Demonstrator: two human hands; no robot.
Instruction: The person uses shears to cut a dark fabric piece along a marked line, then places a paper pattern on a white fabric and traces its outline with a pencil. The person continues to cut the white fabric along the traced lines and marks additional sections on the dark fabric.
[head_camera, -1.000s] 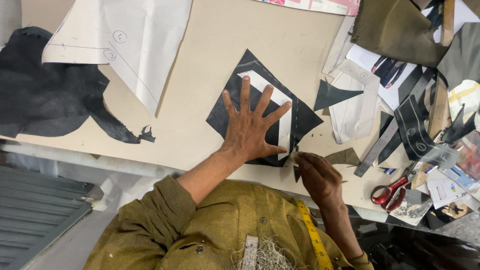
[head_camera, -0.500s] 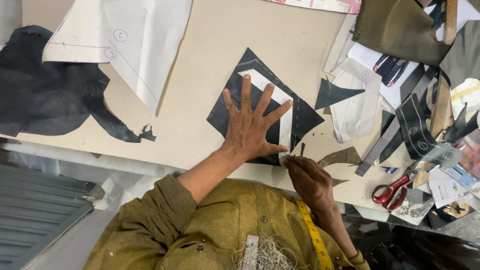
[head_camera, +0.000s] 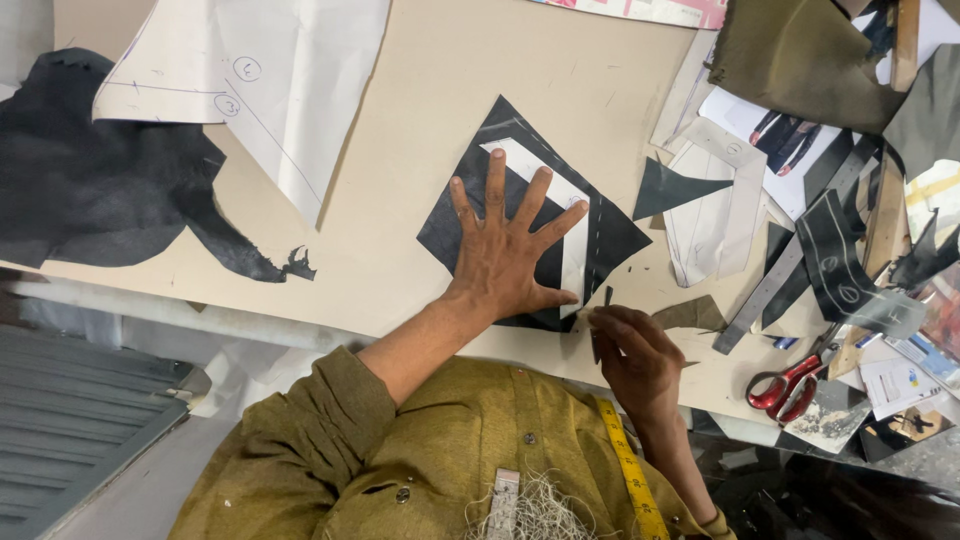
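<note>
My left hand (head_camera: 505, 255) lies flat with fingers spread, pressing a white paper pattern (head_camera: 517, 158) onto a black diamond-shaped leather piece (head_camera: 612, 238) on the beige cutting table (head_camera: 420, 120). Just right of that thumb, my right hand (head_camera: 632, 358) is closed around a thin dark tool (head_camera: 607, 297). The tool's tip points up at the lower right edge of the black piece. Whether the tool is a pen or a blade is too small to tell.
A large black hide (head_camera: 90, 190) and white paper patterns (head_camera: 290, 80) lie at the left. At the right are a black triangle scrap (head_camera: 675, 187), a metal ruler (head_camera: 770, 290), red-handled scissors (head_camera: 790, 385), olive leather (head_camera: 800, 55) and assorted scraps. A yellow tape measure (head_camera: 625, 470) hangs at my chest.
My right hand has moved left and slightly up with the tool, closing in on the edge of the black piece. The left hand stays pressed flat in place.
</note>
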